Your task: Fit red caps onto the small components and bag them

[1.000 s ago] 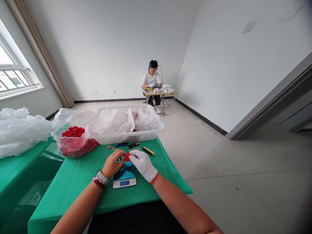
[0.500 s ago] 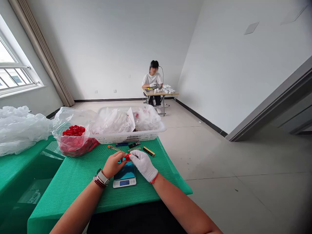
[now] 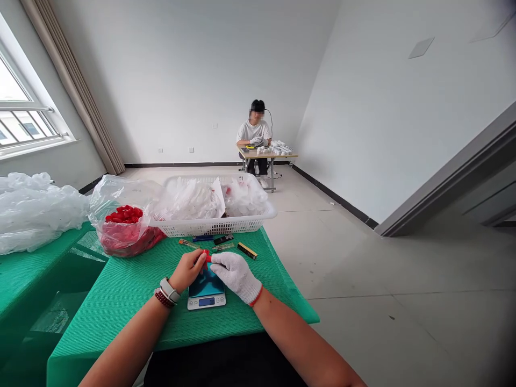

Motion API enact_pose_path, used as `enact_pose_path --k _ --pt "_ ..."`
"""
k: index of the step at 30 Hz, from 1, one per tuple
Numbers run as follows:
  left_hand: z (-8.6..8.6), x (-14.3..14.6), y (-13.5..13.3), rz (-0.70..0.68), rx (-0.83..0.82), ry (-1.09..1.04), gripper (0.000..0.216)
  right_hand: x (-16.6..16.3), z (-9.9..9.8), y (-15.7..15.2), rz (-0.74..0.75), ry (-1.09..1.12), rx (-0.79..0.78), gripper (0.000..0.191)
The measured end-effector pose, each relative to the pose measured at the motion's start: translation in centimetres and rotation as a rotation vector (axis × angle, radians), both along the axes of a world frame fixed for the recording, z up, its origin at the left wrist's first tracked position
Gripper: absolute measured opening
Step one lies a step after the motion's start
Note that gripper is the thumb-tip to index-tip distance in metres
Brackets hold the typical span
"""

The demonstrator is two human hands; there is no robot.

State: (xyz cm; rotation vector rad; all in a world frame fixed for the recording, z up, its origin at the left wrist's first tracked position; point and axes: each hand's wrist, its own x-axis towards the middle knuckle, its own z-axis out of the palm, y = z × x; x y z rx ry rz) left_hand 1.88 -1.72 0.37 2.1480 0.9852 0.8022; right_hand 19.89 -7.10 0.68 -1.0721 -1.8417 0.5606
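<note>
A small red piece [image 3: 207, 256], too small to name, is pinched between my two hands above a digital scale [image 3: 206, 302]. My bare left hand [image 3: 189, 269] grips its left side, with a watch and a beaded bracelet on the wrist. My right hand [image 3: 236, 274], in a white knit glove, closes its fingers on the right side. The scale reads about zero and its blue plate lies partly under my hands. To the left, a clear plastic bag [image 3: 116, 236] stands open with many similar red pieces [image 3: 124, 214] inside.
A white plastic basket [image 3: 213, 228] filled with clear bags stands at the table's back. Before it lie a black-and-yellow box [image 3: 247, 250], a utility knife [image 3: 189, 243] and dark small items. Clear plastic [image 3: 36, 215] is heaped at left. Another person [image 3: 255, 131] sits at a far table.
The red piece has been turned and shifted slightly left in my fingers. My right hand has moved a little, and the whole view has shifted slightly.
</note>
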Motion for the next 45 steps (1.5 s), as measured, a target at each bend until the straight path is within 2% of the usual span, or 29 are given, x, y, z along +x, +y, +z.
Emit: enact_pose_path --k 3,7,11,15,22,27,31,36,40,45 --pt "-0.2 0.0 0.1 0.001 0.007 0.034 0.046 0.1 0.0 0.0 -0.029 -0.030 0.007 0.024" --pt "-0.4 -0.1 0.4 0.050 0.195 0.080 0.041 0.1 0.0 0.1 -0.099 0.033 0.008 0.026" --pt "-0.4 -0.3 0.4 0.053 0.301 0.056 0.027 0.0 0.2 0.1 -0.144 0.109 -0.037 0.024" --pt "-0.4 -0.3 0.2 0.032 0.373 0.036 0.017 -0.1 0.3 0.0 -0.102 0.136 -0.086 0.027" --pt "-0.7 -0.4 0.2 -0.010 0.432 0.122 0.018 -0.2 0.3 0.1 -0.043 0.182 -0.120 0.025" --pt "-1.2 -0.6 0.3 -0.021 0.406 0.166 0.020 -0.1 0.4 0.1 0.003 0.187 -0.099 0.023" --pt "-0.8 -0.3 0.1 -0.054 0.331 0.176 0.019 0.0 0.4 0.0 -0.001 0.147 -0.083 0.025" --pt "0.4 0.0 -0.4 -0.102 0.150 0.145 0.032 0.1 0.1 0.2 -0.006 0.069 -0.035 0.021" --pt "0.4 -0.1 -0.3 -0.126 -0.037 0.043 0.045 0.2 -0.4 0.3 0.007 -0.002 0.007 0.019" --pt "0.2 -0.1 -0.1 -0.152 -0.088 -0.009 0.047 0.1 -0.6 0.4 -0.033 -0.030 0.042 0.022"
